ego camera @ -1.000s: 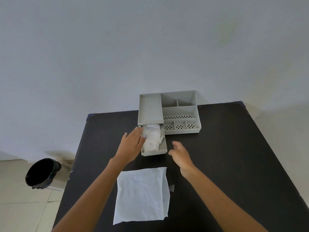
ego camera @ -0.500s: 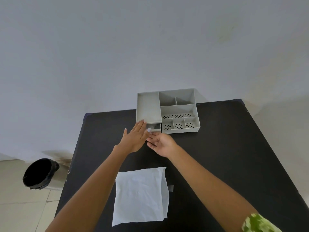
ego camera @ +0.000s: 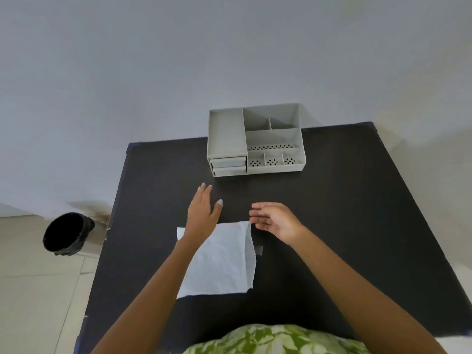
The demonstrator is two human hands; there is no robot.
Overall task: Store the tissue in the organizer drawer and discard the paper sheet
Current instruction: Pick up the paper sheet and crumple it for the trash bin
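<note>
A grey organizer [ego camera: 255, 139] stands at the far edge of the black table [ego camera: 357, 213]. Its two drawers [ego camera: 228, 166] at the front left are pushed in, so the tissue is hidden. A white paper sheet [ego camera: 222, 261] lies flat on the table in front of me. My left hand [ego camera: 203, 213] hovers open over the sheet's far left corner, fingers pointing toward the organizer. My right hand [ego camera: 274, 219] is open just beyond the sheet's far right corner, fingertips close to its edge, holding nothing.
A black-lined bin [ego camera: 67, 233] stands on the tiled floor to the left of the table. A small grey tab [ego camera: 258, 250] sits on the table beside the sheet's right edge. A plain wall rises behind the organizer.
The drawer holding the tissue was open, then pushed shut. Both hands have since drawn back from the organizer to the far edge of the paper sheet.
</note>
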